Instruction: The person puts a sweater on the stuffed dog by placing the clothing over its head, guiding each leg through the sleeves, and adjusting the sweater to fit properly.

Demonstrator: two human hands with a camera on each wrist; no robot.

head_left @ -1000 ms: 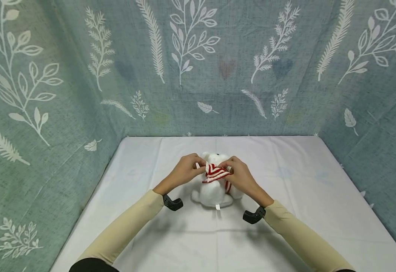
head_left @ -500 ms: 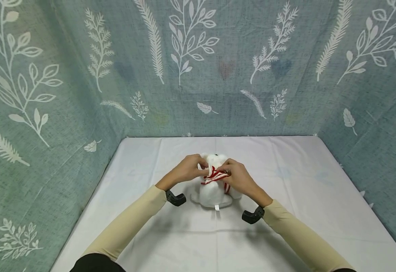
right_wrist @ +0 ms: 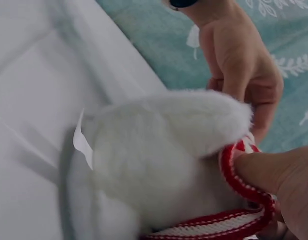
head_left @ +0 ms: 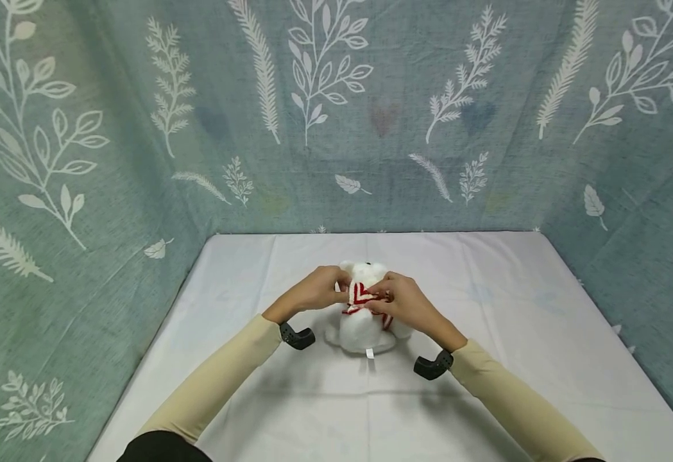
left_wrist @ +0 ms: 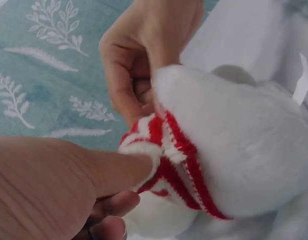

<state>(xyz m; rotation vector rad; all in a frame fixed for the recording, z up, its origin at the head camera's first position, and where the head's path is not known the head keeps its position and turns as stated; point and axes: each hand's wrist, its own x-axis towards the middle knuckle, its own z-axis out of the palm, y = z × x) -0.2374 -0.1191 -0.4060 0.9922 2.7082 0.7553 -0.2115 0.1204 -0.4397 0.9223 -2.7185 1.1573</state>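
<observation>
Head view, bear: a white plush bear (head_left: 359,330) sits upright on the white-covered table (head_left: 365,417), between the two hands, a small white tag (head_left: 369,353) at its near base.
Head view, scarf: a red-and-white striped knitted scarf (head_left: 361,294) lies across the bear's upper body, just below the head.
Head view, left hand: the left hand (head_left: 315,289) reaches in from the left, thumb and fingers pinching the scarf's left part.
Head view, right hand: the right hand (head_left: 408,298) reaches in from the right, thumb and fingers pinching the scarf's right part.
Head view, sleeves: beige sleeves (head_left: 217,385) cover the forearms; a black device (head_left: 298,336) sits at the left wrist, and a matching one at the right.
Head view, backdrop: blue-green cloth (head_left: 336,77) with white leaf prints hangs along the far, left and right sides.
Left wrist view, left hand: the thumb lies over the folded scarf, gripping the knit; the other fingers are curled and partly hidden.
Left wrist view, right hand: its fingers bend to the scarf, their tips partly hidden.
Left wrist view, scarf: bunched between both hands, a red edge against the plush.
Right wrist view, right hand: the thumb presses the scarf's red edge; the fingers beneath are mostly hidden.
Right wrist view, left hand: fingers curled beside the bear, their contact with the scarf hard to tell here.
</observation>
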